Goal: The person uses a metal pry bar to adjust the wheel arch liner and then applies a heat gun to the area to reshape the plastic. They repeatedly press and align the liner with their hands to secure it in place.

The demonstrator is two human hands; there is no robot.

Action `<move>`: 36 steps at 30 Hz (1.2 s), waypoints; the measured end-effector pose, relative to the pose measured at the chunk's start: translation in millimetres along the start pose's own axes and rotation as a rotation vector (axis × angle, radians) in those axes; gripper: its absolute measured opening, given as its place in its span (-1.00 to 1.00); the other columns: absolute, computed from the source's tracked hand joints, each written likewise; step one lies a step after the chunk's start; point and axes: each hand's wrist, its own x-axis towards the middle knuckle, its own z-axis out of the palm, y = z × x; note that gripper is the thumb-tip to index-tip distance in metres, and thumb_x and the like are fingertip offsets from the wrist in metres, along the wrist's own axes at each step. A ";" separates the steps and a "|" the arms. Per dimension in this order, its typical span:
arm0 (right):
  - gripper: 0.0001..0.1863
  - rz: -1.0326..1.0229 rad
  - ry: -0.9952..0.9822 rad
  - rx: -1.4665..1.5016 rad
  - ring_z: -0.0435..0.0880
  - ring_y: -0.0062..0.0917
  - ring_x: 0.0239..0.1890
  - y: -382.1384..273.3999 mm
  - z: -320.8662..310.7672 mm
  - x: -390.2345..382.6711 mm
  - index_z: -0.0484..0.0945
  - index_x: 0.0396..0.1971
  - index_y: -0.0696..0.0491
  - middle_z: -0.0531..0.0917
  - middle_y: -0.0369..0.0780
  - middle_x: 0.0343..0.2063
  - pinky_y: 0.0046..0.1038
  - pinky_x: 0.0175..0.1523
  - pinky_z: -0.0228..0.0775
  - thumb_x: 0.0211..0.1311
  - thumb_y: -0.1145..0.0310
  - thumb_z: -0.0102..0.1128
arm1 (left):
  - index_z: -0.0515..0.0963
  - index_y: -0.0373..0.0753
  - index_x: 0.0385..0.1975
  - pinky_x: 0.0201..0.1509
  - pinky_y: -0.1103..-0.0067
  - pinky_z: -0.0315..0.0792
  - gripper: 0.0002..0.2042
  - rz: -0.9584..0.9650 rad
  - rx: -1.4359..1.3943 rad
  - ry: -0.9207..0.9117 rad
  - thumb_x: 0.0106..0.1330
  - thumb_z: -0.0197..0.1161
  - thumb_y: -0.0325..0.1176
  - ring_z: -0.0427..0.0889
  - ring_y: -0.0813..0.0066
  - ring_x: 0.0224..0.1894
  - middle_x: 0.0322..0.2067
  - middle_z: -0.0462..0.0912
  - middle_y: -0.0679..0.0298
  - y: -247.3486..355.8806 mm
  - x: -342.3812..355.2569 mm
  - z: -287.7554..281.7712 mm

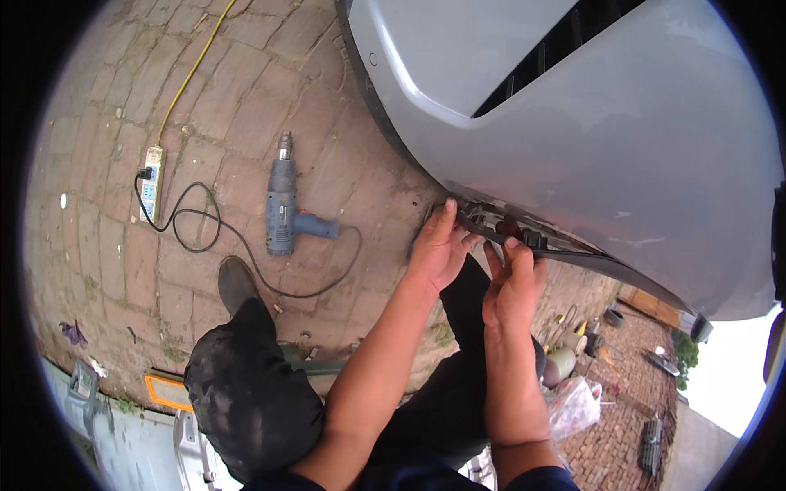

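A silver-grey car bumper [524, 155] fills the upper right. Along its lower edge runs a black plastic trim strip [573, 257], and a gap between the two shows dark clip-like parts. My left hand [442, 250] pinches the strip's near end between thumb and fingers. Just to the right, my right hand [514, 282] grips the same strip from below, thumb on top, next to a black clip [534, 240]. Some fingertips of both hands are hidden behind the strip.
On the brick paving [229, 98] at left lie a blue-grey heat gun [282, 204] and its looping black cord, plugged into a power strip [151, 184] with a yellow cable [192, 74]. An orange-framed filter [169, 393] lies lower left; a white plastic bag [575, 407] sits at right.
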 end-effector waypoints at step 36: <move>-0.48 -0.038 0.075 0.083 0.53 -0.46 0.12 18.9 26.3 -9.2 0.33 0.29 0.16 0.54 -0.14 0.15 -0.39 0.23 0.41 0.35 0.62 0.15 | 0.63 -0.21 0.13 0.31 0.35 0.51 -0.61 -0.122 -0.131 -0.089 0.57 0.35 -0.02 0.69 0.40 0.12 0.04 0.78 0.28 2.7 10.1 -3.0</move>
